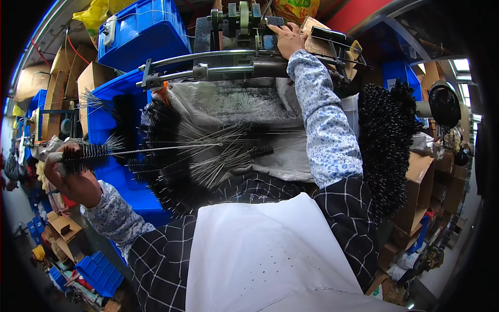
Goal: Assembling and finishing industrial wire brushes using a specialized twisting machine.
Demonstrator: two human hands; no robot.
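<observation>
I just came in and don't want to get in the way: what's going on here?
Someone's bare left hand holds a long wire-stemmed brush with black bristles by its bristled end, the bare stem pointing right. The right hand is up at a dark metal machine with a green wheel. More silver wire stems lie in a loose pile on grey cloth.

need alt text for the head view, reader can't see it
A person's left hand holds a black-bristled brush out to the side, while the right hand is at a machine. More brushes lie before the body.
</observation>
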